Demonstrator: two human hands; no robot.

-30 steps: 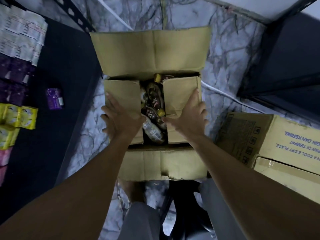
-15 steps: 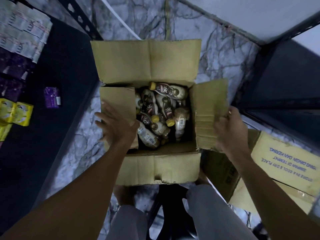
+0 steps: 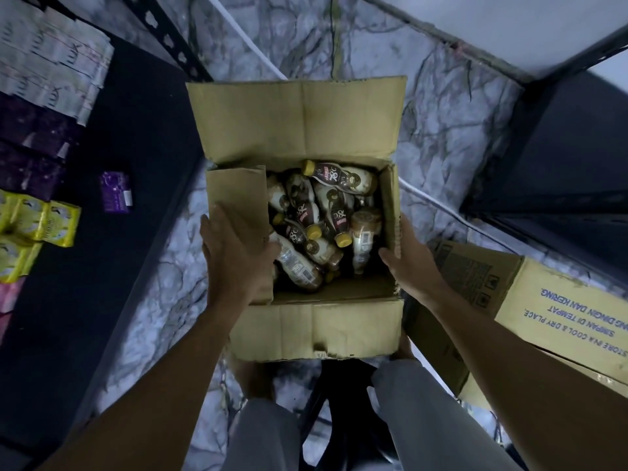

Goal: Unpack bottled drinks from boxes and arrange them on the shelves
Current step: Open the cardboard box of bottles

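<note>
Bottles (image 3: 326,215) (plastic, full, probably slick) lie jumbled in box (image 3: 319,328); grip mid-body. left hand (image 3: 234,256) presses flat on flap (image 3: 238,188); right hand (image 3: 407,263) pinches box wall.

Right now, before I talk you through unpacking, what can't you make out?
Head view:
- Bottle count: the Kopiko bottles lie piled; lower ones are hidden by upper ones and by the left flap under the left hand.
- Right hand: fingers behind the cardboard box wall; grip unclear.
- Printed carton: shut, cut off by right edge.
- Yellow packets: cut by left edge, print unreadable.
</note>
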